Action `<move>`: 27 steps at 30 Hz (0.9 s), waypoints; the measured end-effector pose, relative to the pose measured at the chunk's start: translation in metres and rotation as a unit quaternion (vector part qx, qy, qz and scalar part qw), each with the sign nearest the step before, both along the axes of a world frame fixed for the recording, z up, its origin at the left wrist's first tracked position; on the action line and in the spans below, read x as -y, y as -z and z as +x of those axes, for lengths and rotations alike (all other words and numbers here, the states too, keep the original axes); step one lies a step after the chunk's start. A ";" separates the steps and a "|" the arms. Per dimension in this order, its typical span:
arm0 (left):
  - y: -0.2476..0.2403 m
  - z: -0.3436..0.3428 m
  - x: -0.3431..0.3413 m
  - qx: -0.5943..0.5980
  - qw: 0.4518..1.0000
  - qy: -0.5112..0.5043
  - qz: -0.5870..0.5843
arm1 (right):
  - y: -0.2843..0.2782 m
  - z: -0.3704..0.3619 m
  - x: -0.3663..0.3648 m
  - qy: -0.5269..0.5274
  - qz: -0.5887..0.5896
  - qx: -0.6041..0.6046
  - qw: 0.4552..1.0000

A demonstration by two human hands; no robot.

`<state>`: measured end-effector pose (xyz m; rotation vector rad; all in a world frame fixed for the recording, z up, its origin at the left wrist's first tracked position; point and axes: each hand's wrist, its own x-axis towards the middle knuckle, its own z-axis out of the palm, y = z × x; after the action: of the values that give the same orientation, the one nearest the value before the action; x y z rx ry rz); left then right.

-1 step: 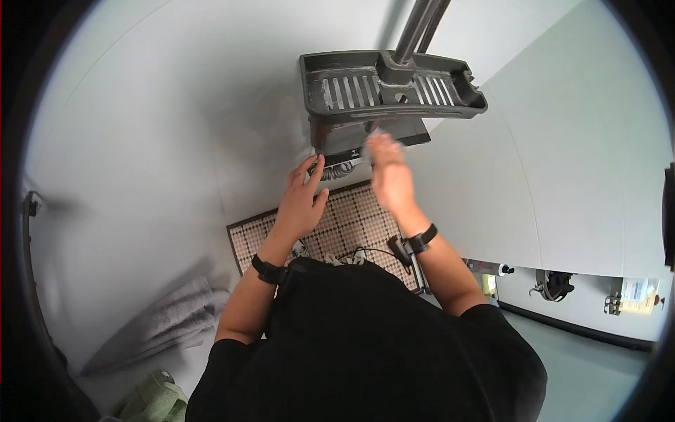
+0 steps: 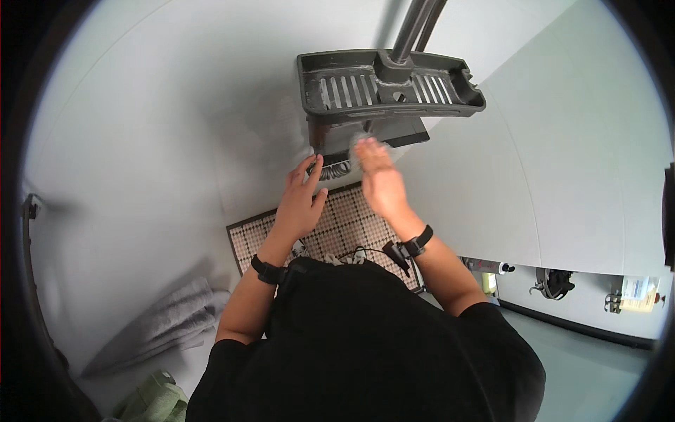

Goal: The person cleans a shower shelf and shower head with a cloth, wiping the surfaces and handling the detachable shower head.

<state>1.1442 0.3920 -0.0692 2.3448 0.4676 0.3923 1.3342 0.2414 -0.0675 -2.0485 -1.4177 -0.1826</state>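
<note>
A dark shower fixture with a flat top [image 2: 404, 131] sits against the wall, below a slotted black shelf [image 2: 351, 91]. My left hand [image 2: 304, 199] has its fingers apart, with fingertips at the left end of the fixture's front edge; I see nothing held in it. Over the middle of that edge is my right hand [image 2: 383, 184], its fingers together and blurred by motion. A pale, greyish, filmy piece [image 2: 355, 153], perhaps a wipe, shows under those fingers; its kind is unclear. Between both hands, a grey coiled hose [image 2: 336, 170] hangs below the fixture.
A dark upright pole [image 2: 412, 32] rises from the shelf. Below my hands lies a checked mat [image 2: 344, 218]. Grey towels [image 2: 165, 327] hang at the left, with a green cloth [image 2: 156, 399] lower down. Hooks [image 2: 555, 285] and bottles line the right wall.
My right hand has shifted left along the fixture's front edge, the pale piece moving with it. My left hand stays in place.
</note>
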 end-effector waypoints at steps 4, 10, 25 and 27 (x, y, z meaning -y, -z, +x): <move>-0.002 -0.002 0.000 -0.016 1.000 -0.003 0.004 | -0.001 0.031 0.015 0.010 -0.022 0.023 0.999; -0.003 0.001 0.001 -0.008 1.000 0.000 0.006 | 0.012 0.093 0.034 0.161 -0.030 0.060 0.985; -0.008 -0.001 -0.002 0.009 1.000 -0.003 -0.019 | 0.010 0.077 0.027 0.136 0.000 0.052 0.989; -0.006 -0.002 -0.004 0.016 1.000 0.004 -0.022 | 0.015 0.040 0.012 0.138 0.000 0.082 0.987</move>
<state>1.1422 0.3959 -0.0636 2.2945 0.4472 0.4117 1.3741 0.2289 -0.0824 -2.2677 -1.2213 -0.4765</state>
